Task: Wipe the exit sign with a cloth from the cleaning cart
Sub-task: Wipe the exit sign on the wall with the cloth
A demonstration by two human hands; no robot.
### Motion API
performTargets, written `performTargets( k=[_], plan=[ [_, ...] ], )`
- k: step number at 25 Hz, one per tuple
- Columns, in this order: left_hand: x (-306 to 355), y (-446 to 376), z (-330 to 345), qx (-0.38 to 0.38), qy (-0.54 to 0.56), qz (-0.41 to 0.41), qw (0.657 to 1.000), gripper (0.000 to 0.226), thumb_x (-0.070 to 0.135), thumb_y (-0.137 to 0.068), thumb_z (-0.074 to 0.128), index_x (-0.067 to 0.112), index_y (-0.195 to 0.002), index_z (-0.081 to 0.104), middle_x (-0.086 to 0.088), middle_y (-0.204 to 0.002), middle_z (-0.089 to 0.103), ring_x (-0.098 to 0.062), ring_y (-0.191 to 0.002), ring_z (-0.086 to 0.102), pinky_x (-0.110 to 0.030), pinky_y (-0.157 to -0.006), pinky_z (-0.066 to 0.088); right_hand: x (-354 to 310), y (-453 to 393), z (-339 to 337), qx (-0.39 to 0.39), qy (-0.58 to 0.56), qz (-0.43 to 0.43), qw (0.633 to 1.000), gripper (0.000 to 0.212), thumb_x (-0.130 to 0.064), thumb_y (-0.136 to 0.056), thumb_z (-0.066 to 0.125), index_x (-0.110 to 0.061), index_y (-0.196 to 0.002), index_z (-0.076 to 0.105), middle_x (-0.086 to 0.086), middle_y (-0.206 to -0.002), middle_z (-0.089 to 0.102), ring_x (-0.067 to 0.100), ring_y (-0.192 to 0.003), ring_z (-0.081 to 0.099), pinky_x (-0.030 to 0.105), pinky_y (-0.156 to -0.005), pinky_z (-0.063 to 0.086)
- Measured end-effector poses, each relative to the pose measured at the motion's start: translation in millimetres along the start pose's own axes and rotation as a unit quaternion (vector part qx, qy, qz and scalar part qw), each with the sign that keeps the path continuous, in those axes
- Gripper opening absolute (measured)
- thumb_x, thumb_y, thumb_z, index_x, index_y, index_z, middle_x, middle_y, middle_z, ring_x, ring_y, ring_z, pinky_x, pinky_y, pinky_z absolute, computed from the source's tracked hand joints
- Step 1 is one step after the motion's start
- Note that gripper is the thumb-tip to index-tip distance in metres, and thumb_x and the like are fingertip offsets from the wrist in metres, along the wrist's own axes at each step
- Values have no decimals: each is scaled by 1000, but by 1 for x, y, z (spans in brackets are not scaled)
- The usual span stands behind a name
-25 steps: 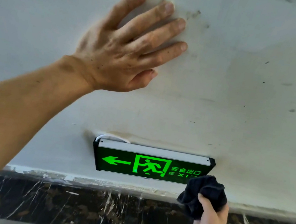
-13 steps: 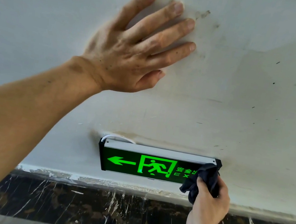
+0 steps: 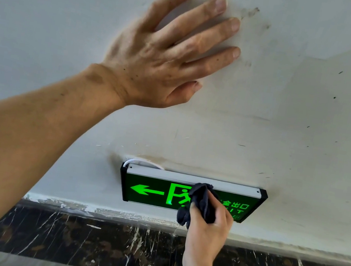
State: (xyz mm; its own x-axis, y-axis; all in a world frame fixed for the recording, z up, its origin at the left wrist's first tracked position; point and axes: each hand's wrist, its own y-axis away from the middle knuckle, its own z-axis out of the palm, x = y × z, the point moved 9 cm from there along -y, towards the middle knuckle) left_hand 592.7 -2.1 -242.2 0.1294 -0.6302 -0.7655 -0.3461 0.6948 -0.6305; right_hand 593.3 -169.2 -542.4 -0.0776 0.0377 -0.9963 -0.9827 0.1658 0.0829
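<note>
**Cloth on exit sign face**

The exit sign (image 3: 154, 190) is mounted low on the white wall (image 3: 289, 105), just above a dark marble skirting band (image 3: 83, 242). A dark cloth (image 3: 201, 202) is pressed to the sign's centre, bunched in the closed right hand (image 3: 209, 225). The left hand (image 3: 165, 57) lies flat on the wall above, fingers spread.

Glossy sign (image 3: 149, 192), soft cloth (image 3: 201, 200)

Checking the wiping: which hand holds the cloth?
The right hand, bunching the dark cloth against the exit sign; the left hand lies flat and empty on the wall.
</note>
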Motion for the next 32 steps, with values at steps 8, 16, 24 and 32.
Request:
performTargets(
  k=[8,16,24,32],
  plan=[
    [0,0,0,3,5,-5,1000,61,36,-93,52,16,-150,42,-10,-149,37,-35,-137,41,-60,-109,33,-10,39,67,-112,55,2,992,50,-3,-74,73,-52,-83,64,-18,-107,56,-15,-95,54,4,-69,47],
    [0,0,0,-3,10,-6,1000,62,36,-92,52,17,-150,42,-10,-150,36,-36,-137,41,-59,-110,32,-2,77,128,-185,42,46,981,36,-8,-80,69,-42,-90,72,-17,-106,59,-18,-80,58,-1,-61,42],
    [0,1,-1,-3,0,-4,1000,62,36,-92,53,17,-151,42,-10,-151,37,-35,-138,41,-60,-110,36,-8,76,110,-261,22,37,964,34,-9,-78,69,-36,-99,73,-8,-108,62,-18,-72,61,1,-61,45],
    [0,0,-3,-3,13,-6,1000,64,37,-92,56,13,-150,43,-12,-150,38,-36,-138,38,-59,-112,28,24,0,-95,127,-54,77,987,53,8,-69,78,-38,-89,64,8,-108,68,34,-107,64,58,-94,51]
  ],
)
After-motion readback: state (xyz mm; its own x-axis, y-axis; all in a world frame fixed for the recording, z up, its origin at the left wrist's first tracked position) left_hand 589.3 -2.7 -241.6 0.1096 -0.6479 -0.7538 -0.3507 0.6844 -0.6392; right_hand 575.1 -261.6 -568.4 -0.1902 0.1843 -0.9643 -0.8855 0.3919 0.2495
